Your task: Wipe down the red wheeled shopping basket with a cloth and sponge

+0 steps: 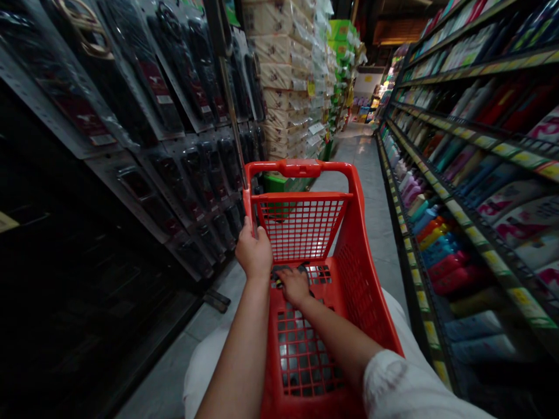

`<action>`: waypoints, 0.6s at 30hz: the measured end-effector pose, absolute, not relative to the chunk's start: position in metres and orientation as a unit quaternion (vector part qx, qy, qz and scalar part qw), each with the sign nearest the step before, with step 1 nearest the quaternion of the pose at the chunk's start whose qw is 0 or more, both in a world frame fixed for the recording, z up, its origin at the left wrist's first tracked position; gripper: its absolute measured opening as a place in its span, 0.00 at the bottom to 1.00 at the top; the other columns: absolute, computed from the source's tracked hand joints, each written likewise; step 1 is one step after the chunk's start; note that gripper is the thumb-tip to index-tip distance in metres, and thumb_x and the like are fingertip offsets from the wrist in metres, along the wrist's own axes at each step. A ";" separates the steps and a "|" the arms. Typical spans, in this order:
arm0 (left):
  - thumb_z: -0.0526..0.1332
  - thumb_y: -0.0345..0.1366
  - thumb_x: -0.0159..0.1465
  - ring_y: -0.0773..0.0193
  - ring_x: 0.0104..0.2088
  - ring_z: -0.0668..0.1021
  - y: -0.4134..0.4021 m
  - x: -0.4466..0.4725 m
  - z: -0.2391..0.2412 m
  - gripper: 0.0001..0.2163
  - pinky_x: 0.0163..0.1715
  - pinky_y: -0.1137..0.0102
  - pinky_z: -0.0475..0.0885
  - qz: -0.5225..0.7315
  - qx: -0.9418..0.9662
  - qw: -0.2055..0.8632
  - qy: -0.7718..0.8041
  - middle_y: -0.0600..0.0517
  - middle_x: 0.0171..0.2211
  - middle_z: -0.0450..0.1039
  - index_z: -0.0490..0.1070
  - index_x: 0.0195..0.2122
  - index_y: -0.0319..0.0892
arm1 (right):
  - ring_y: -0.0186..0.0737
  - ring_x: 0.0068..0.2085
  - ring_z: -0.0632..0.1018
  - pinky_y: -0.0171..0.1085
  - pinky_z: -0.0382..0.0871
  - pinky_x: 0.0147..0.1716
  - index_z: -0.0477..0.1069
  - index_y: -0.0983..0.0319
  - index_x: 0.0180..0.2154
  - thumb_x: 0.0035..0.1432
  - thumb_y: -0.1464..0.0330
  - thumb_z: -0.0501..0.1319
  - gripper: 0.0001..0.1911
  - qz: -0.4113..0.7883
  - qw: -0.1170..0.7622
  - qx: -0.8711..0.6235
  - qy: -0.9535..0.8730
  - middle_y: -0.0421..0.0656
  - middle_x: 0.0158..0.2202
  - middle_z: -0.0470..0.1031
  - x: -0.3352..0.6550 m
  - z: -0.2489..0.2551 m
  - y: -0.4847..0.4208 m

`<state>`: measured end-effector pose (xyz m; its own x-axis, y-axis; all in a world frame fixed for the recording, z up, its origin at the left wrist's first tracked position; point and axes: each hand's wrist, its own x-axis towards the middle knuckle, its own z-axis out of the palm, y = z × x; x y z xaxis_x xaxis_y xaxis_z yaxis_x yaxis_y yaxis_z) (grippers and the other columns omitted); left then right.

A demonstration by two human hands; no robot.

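A red plastic shopping cart point(349, 262) stands in front of me in a store aisle. My left hand point(253, 251) is closed around the cart's left rim near the folded mesh flap. My right hand point(294, 285) reaches down inside the basket, its fingers curled over a dark packaged item point(283, 271) lying on the basket floor. The item is small and partly hidden under the hand.
Dark packaged goods hang on pegboard racks point(174, 134) at left. Shelves of bottles point(432, 233) line the right. Stacked tissue packs point(283, 75) stand further down the aisle. The grey tiled floor point(371, 186) runs ahead.
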<state>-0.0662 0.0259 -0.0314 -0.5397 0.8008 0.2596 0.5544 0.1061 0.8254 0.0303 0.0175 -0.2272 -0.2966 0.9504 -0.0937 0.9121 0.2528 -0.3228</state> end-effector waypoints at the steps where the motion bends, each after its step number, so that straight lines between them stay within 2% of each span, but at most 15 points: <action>1: 0.55 0.34 0.65 0.56 0.54 0.76 0.026 -0.066 -0.032 0.23 0.55 0.66 0.68 0.480 0.464 0.127 0.733 0.45 0.56 0.73 0.66 0.62 0.40 | 0.47 0.57 0.66 0.49 0.59 0.53 0.64 0.51 0.60 0.63 0.68 0.51 0.24 0.172 0.063 -0.549 -0.816 0.43 0.58 0.70 0.025 -0.227 0.019; 4: 0.55 0.34 0.65 0.57 0.55 0.75 0.026 -0.068 -0.033 0.23 0.56 0.66 0.67 0.480 0.470 0.123 0.731 0.45 0.57 0.72 0.66 0.62 0.40 | 0.46 0.60 0.65 0.47 0.58 0.56 0.67 0.51 0.58 0.59 0.66 0.58 0.24 0.201 0.080 -0.473 -0.854 0.43 0.61 0.67 0.023 -0.231 0.026; 7: 0.55 0.34 0.65 0.57 0.57 0.74 0.025 -0.069 -0.034 0.23 0.58 0.66 0.66 0.484 0.477 0.119 0.724 0.44 0.59 0.70 0.66 0.62 0.38 | 0.48 0.67 0.54 0.49 0.52 0.62 0.69 0.46 0.57 0.59 0.63 0.61 0.23 0.193 0.110 -0.475 -0.852 0.39 0.69 0.53 0.038 -0.238 0.032; 9: 0.55 0.33 0.65 0.57 0.57 0.74 0.025 -0.069 -0.033 0.23 0.58 0.66 0.66 0.485 0.478 0.117 0.723 0.43 0.59 0.69 0.65 0.62 0.37 | 0.51 0.68 0.50 0.52 0.49 0.63 0.70 0.43 0.56 0.60 0.59 0.61 0.21 0.182 0.118 -0.518 -0.828 0.37 0.70 0.50 0.050 -0.243 0.034; 13: 0.55 0.32 0.65 0.56 0.57 0.74 0.026 -0.068 -0.032 0.23 0.58 0.65 0.66 0.481 0.478 0.123 0.724 0.42 0.59 0.70 0.65 0.62 0.36 | 0.52 0.64 0.59 0.51 0.53 0.61 0.71 0.44 0.55 0.61 0.57 0.59 0.19 0.164 0.116 -0.604 -0.771 0.42 0.66 0.57 0.066 -0.248 0.033; 16: 0.55 0.33 0.65 0.56 0.57 0.74 0.027 -0.066 -0.033 0.23 0.58 0.65 0.66 0.482 0.481 0.129 0.721 0.43 0.59 0.70 0.65 0.62 0.37 | 0.48 0.57 0.68 0.46 0.58 0.57 0.74 0.48 0.53 0.62 0.60 0.59 0.18 0.143 0.143 -0.662 -0.722 0.45 0.58 0.68 0.073 -0.251 0.031; 18: 0.55 0.33 0.65 0.56 0.57 0.74 0.028 -0.066 -0.034 0.23 0.58 0.65 0.66 0.484 0.480 0.130 0.720 0.44 0.59 0.70 0.65 0.62 0.38 | 0.46 0.52 0.71 0.42 0.61 0.54 0.75 0.52 0.52 0.60 0.63 0.60 0.18 0.139 0.168 -0.694 -0.686 0.47 0.52 0.72 0.074 -0.253 0.029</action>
